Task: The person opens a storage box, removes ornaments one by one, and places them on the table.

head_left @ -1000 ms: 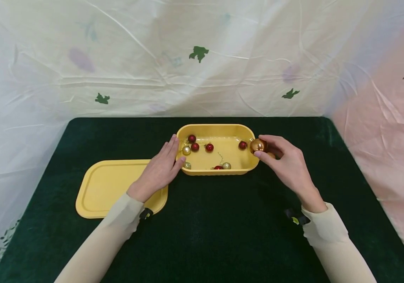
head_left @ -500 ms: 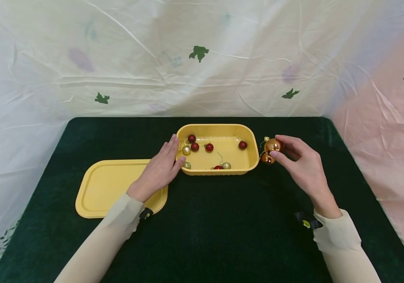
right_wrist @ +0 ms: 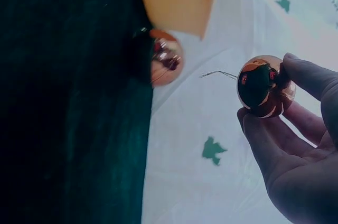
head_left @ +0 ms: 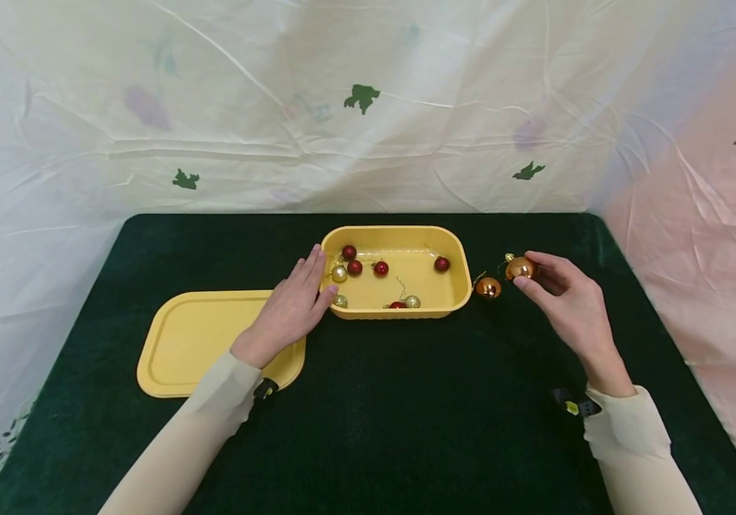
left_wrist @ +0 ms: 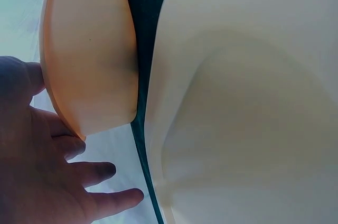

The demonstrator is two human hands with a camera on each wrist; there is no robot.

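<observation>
My right hand (head_left: 567, 300) pinches a shiny copper-gold Christmas bauble (head_left: 520, 268) between thumb and fingers, right of the yellow box. In the right wrist view the held bauble (right_wrist: 265, 86) shows a thin hanging string pointing away from the hand. A second copper-gold bauble (head_left: 488, 287) lies on the dark green cloth beside the box's right end. The open yellow box (head_left: 400, 313) contains several small red and gold baubles, such as a red one (head_left: 441, 264) near its right end. My left hand (head_left: 290, 300) rests against the box's left end, fingers straight.
A yellow lid (head_left: 207, 343) lies flat on the table at the left, partly under the left forearm. Dark green cloth (head_left: 380, 422) covers the table. Behind it hangs a pale curtain (head_left: 445, 107) with green leaf shapes.
My right hand has moved right with the copper-gold bauble, from the box's right end to past the second bauble, which now shows fully. The left hand and box have not moved.
</observation>
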